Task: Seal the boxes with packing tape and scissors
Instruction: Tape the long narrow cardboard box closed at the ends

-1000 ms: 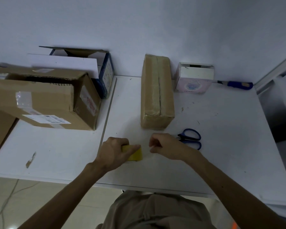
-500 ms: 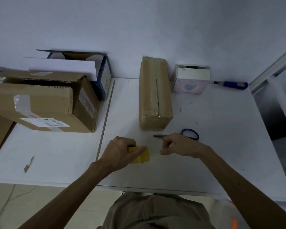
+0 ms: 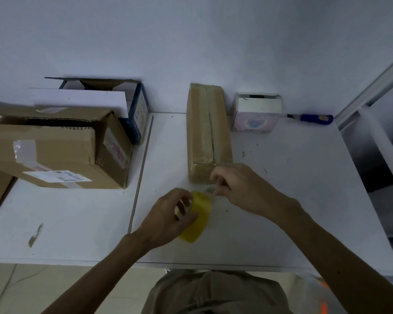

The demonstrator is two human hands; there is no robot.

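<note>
A yellow roll of packing tape [image 3: 199, 219] is tilted just above the white table [image 3: 293, 200], and my left hand [image 3: 168, 219] grips it with fingers through its core. My right hand [image 3: 243, 189] is to the roll's upper right, against the near end of the long brown box [image 3: 205, 130]. Its fingertips pinch what looks like the free end of a faint clear strip coming off the roll. The long box lies lengthwise toward the wall and has glossy tape along its top seam. The scissors are not visible; my right hand and forearm cover where they lay.
A large open cardboard box [image 3: 55, 150] stands at the left, with a blue-and-white open box [image 3: 136, 109] behind it. A small white and pink box [image 3: 256, 112] and a blue-handled tool [image 3: 313, 118] sit by the wall. A metal frame rises at the right.
My right hand moved forward to the long box's near end, away from the roll. The roll tipped up in my left hand. The scissors went out of sight behind my right hand.
</note>
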